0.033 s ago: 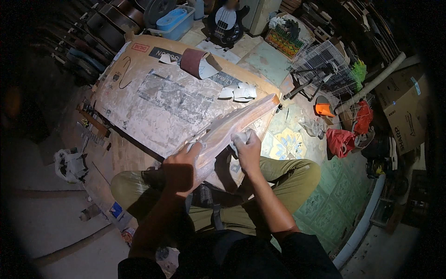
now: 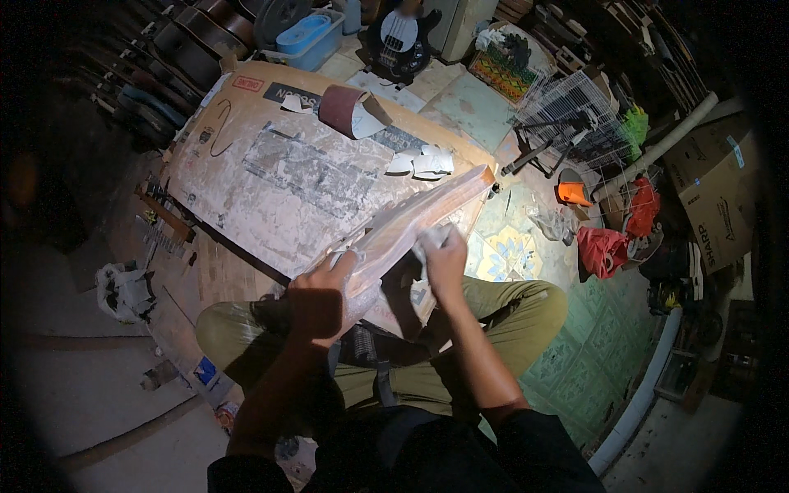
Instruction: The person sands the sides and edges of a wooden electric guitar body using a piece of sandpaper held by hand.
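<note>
A pale, dusty wooden guitar body (image 2: 399, 228) stands tilted on edge over my lap, its far end reaching up to the right. My left hand (image 2: 322, 287) is closed around its near end. Against the right side of the wood, my right hand (image 2: 446, 261) closes on a folded piece of whitish sandpaper (image 2: 433, 237); fingers partly cover it. A roll of reddish-brown sandpaper (image 2: 339, 111) lies farther off on the flattened cardboard (image 2: 214, 193), with torn sandpaper pieces (image 2: 431, 163) nearer the wood.
Behind the cardboard stand a black bass guitar (image 2: 400, 41) and a blue plastic tub (image 2: 306, 41). Several guitars (image 2: 177, 45) line the far left. To the right are a black tripod (image 2: 551, 140), a wire rack (image 2: 575, 99) and a red bag (image 2: 602, 251).
My right hand has shifted slightly right along the side of the wood with the sandpaper. My left hand and the guitar body have barely moved.
</note>
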`<state>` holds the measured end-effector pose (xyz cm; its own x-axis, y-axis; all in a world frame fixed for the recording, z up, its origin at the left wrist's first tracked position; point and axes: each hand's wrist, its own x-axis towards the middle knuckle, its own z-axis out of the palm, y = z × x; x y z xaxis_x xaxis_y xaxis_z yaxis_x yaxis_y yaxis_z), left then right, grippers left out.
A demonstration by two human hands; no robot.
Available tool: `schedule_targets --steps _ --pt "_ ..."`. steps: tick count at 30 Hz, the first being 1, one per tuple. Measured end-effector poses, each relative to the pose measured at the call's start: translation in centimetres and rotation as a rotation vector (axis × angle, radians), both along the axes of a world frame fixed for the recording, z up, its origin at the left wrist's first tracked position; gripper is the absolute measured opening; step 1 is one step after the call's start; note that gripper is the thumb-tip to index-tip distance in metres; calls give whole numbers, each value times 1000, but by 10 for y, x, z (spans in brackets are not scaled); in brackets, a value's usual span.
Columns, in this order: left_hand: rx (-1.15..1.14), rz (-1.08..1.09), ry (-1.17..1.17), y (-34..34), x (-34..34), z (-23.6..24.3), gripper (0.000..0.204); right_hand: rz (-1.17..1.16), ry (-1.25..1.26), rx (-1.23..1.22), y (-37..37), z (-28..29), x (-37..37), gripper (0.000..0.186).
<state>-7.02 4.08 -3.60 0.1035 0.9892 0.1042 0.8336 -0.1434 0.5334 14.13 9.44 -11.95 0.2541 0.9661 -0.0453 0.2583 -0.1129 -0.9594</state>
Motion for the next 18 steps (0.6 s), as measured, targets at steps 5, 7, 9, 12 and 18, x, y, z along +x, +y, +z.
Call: schedule_targets --steps 5,7,9,12,18 --pt "-41 38 28 4 0 5 44 -25 35 12 -3 9 -13 31" --pt "-22 8 37 7 1 10 45 5 -37 1 6 3 -3 32" --pt "-8 -22 49 8 2 9 45 -125 -114 17 12 14 -6 34" --pt "21 13 -13 6 -5 6 45 -61 -52 -31 9 13 -8 37" --pt "-83 -31 20 6 0 13 48 -4 19 102 0 15 -16 38"
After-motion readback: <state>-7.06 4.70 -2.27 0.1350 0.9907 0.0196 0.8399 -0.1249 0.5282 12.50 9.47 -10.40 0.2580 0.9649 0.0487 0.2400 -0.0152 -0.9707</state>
